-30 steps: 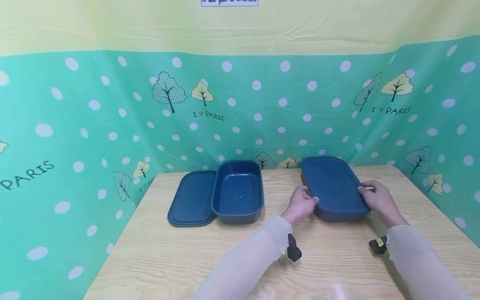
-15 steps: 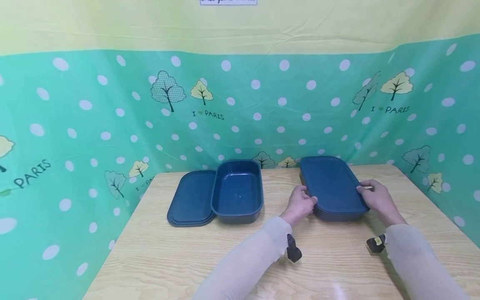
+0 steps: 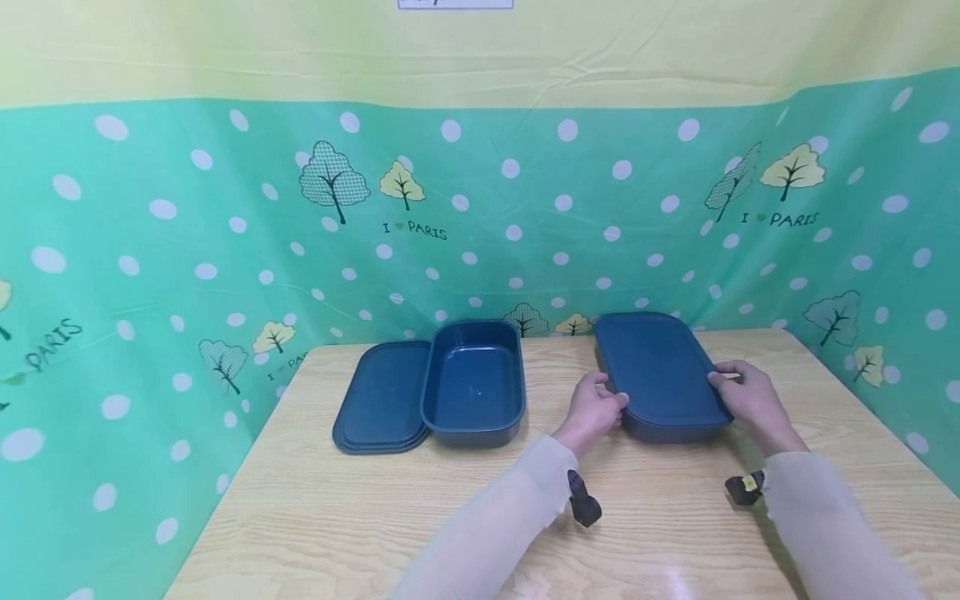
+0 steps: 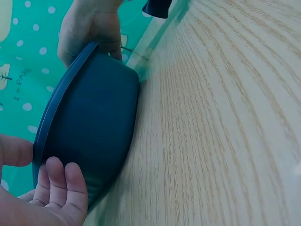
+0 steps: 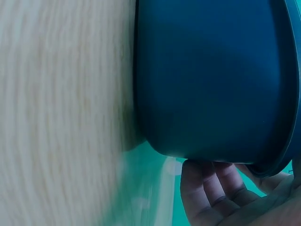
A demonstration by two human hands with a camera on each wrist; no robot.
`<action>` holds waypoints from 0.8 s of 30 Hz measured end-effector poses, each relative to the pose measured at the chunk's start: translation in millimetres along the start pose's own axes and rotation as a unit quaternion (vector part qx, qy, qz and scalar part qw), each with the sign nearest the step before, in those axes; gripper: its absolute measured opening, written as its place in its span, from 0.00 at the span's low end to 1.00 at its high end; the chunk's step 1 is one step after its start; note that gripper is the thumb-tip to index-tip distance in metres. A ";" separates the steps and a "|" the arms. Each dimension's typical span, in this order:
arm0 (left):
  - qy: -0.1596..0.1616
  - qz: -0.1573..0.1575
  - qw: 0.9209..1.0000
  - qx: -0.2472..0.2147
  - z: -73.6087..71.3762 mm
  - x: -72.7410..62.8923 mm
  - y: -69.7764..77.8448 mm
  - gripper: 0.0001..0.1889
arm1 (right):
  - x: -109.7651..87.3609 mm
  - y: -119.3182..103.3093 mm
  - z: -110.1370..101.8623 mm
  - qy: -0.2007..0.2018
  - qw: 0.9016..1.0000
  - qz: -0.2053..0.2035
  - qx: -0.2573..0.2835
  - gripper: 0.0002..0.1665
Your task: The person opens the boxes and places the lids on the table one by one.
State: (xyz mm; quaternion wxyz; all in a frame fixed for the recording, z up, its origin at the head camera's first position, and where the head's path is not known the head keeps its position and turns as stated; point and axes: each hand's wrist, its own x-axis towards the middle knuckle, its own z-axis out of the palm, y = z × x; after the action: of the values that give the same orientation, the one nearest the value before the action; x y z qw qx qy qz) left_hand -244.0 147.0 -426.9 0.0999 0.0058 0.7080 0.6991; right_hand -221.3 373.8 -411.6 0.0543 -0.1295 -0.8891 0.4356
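A dark blue rectangular food container point(image 3: 663, 367) with its lid on stands at the right of the table. My left hand point(image 3: 591, 411) holds its left edge near the front corner. In the left wrist view the thumb is at the lid's edge, and the fingers point(image 4: 75, 176) curl below the rim against the side wall. On the opposite edge my right hand point(image 3: 752, 402) grips with the thumb up by the lid. The right wrist view shows its fingers point(image 5: 195, 181) bent against the container's side, under the rim.
An uncovered blue container point(image 3: 476, 437) stands left of the lidded one. Its left side overlaps a loose blue lid point(image 3: 382, 396) lying on the wooden table point(image 3: 525, 533). A green dotted cloth point(image 3: 540, 233) hangs right behind the table.
The lidded container and both hands have shifted slightly left, a little nearer to the uncovered one. The hold on its edges looks the same.
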 end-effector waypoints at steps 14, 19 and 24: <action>0.003 0.001 1.000 -0.029 -4.0 -0.1 -1.4 0.22 | -1.3 -2.3 3.6 -0.002 1.000 0.005 0.017 0.34; 0.003 0.008 1.000 -0.021 -5.9 -1.3 -2.1 0.22 | -3.4 -3.7 4.8 0.003 1.000 0.003 0.013 0.34; 0.006 0.011 0.999 -0.034 -9.7 -0.2 -4.3 0.23 | -3.2 -6.2 9.5 0.007 1.000 0.003 0.019 0.33</action>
State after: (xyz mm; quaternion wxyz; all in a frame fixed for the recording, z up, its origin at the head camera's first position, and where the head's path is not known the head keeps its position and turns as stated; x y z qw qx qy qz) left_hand -244.7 137.3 -431.0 0.0882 0.0062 0.6840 0.7241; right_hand -221.3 362.0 -412.6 0.0613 -0.1340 -0.8801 0.4514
